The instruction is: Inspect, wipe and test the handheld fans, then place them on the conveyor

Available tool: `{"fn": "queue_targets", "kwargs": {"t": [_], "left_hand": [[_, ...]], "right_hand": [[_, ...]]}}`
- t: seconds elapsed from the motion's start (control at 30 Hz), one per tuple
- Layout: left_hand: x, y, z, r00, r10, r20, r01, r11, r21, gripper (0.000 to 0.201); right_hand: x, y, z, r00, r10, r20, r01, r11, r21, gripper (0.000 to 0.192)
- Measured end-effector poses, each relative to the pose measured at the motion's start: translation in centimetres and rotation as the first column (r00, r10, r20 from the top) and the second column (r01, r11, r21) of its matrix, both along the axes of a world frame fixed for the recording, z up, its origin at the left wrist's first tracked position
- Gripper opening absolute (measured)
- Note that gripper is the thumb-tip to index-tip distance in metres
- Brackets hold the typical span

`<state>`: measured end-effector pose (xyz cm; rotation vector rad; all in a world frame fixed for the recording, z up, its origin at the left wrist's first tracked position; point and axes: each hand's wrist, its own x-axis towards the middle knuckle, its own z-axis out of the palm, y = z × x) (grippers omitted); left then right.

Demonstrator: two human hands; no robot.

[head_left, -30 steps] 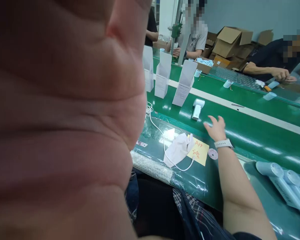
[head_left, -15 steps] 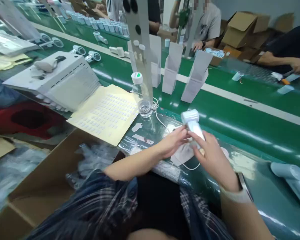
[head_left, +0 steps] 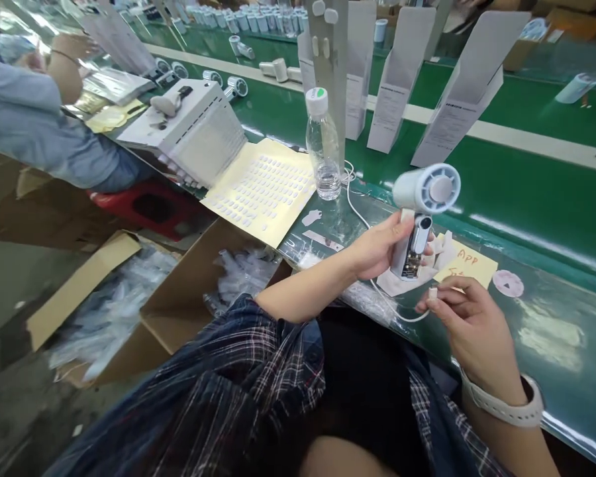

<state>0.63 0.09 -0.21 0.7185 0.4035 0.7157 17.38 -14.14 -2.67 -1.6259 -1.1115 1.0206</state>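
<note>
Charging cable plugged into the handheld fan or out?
Out. Right hand holds the cable plug apart from the fan, held in the left hand.

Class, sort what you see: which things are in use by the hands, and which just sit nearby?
In use: left hand holds white handheld fan; right hand pinches cable plug.

Nearby: water bottle, yellow sticker sheet, yellow note, upright white cartons.

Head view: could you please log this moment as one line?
left hand: holds white fan upright | right hand: pinches cable plug below fan | bottle: standing
</note>
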Motion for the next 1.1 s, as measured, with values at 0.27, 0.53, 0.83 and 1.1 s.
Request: {"fn": "queue_targets", "kwargs": {"t": [0.27,0.53,0.83,1.1], "left_hand": [[-0.9,-1.2,1.5,0.999,0.051,0.019,-0.053,0.993,0.105,0.071],[0.4,-2.2,0.6,0.991,0.136,0.005,-0.135,0.972,0.193,0.082],[-0.2,-1.5,1.0,0.99,0.139,0.028,-0.139,0.99,0.015,0.072],[-1.5,-2.1,1.8,0.989,-0.038,0.145,0.039,0.999,-0.001,0.067]], "right_hand": [[-3.9,0.7,1.4,0.996,0.065,-0.061,-0.058,0.992,0.108,0.057],[-7.1,-0.4,1.5,0.898,-0.036,-0.438,0.14,0.968,0.208,0.037],[-4.6,-0.3,0.8,0.995,0.086,0.048,-0.095,0.956,0.278,0.042],[-1.5,1.3,2.3,0.942,-0.229,0.244,0.122,0.914,0.387,0.066]]}}
